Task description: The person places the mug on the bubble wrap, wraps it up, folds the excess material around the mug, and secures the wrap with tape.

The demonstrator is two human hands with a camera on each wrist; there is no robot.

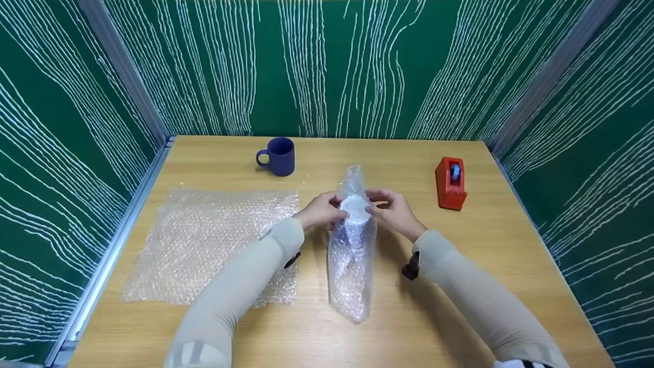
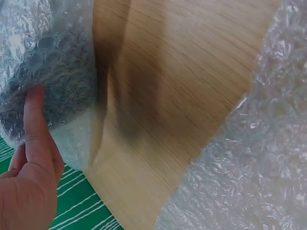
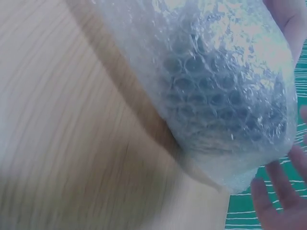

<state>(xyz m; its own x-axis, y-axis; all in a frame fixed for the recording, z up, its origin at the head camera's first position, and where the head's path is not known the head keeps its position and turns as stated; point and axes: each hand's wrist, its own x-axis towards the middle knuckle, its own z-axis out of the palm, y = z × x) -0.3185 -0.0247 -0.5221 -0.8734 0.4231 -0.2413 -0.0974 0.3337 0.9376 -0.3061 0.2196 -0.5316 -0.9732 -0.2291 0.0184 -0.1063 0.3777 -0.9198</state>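
Note:
Near the middle of the table lies a long bundle of bubble wrap (image 1: 352, 276) with a pale round end (image 1: 356, 209) showing at its upper part. Something dark shows through the wrap in both wrist views; its kind cannot be told. My left hand (image 1: 323, 210) holds the bundle's left side, thumb by the round end, and in the left wrist view one finger lies against the wrap (image 2: 57, 91). From the right, my right hand (image 1: 396, 212) holds the other side, thumb at the round end's edge. In the right wrist view its fingers (image 3: 283, 184) are spread beside the bundle's end.
A flat sheet of bubble wrap (image 1: 219, 235) covers the left of the table (image 1: 409, 317). At the back stands a dark blue mug (image 1: 282, 157), handle to the left. A red tape dispenser (image 1: 451, 191) sits at the back right. Green panels (image 1: 357, 66) with white lines enclose three sides.

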